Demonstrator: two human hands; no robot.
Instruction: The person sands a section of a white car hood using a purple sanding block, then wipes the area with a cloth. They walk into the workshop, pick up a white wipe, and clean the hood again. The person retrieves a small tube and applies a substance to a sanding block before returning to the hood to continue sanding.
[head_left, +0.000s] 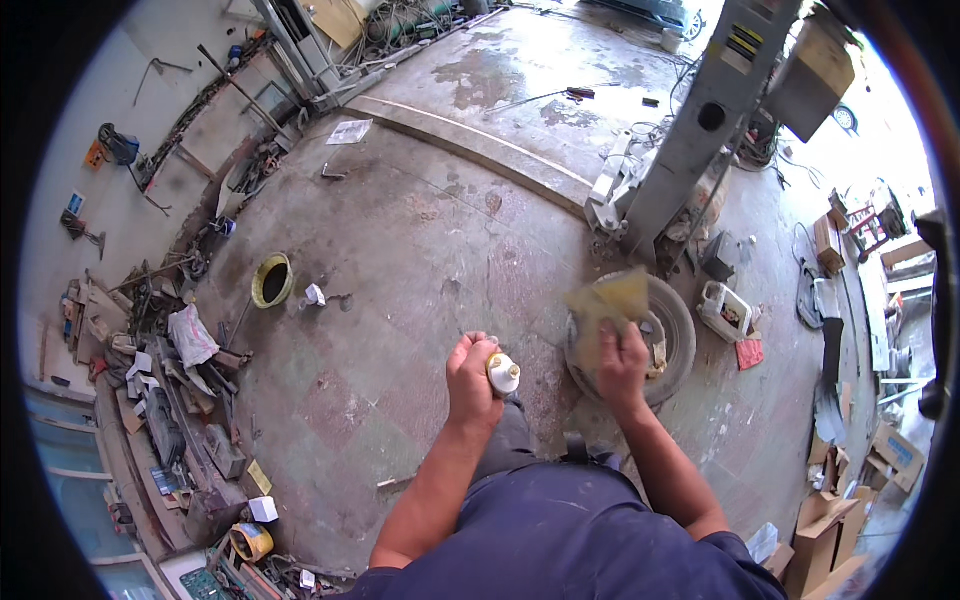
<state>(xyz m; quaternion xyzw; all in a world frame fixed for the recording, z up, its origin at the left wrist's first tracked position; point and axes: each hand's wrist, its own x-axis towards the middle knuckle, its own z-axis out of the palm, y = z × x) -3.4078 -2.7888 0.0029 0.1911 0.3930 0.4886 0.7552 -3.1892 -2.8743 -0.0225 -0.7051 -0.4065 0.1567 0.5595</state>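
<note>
My left hand (470, 375) is closed around a small white rounded thing (505, 374) with a gold-coloured stub at its end and a yellowish band. It looks like a small canister or filter, but its kind is unclear. In my right hand (621, 368) is a flat yellowish sheet or cloth (622, 298), smeared by motion. That sheet is held above a tyre (680, 330) lying on the floor and covers part of it. Inside the tyre's ring some pale items show, partly hidden by my right hand.
A grey lift post (700, 130) rises beyond the tyre. To the right stand a white cut-open container (724, 310) and cardboard boxes (825, 540). A yellow-rimmed bucket (271, 281) is at left, near piled scrap (180, 400). A low kerb (470, 150) crosses the floor ahead.
</note>
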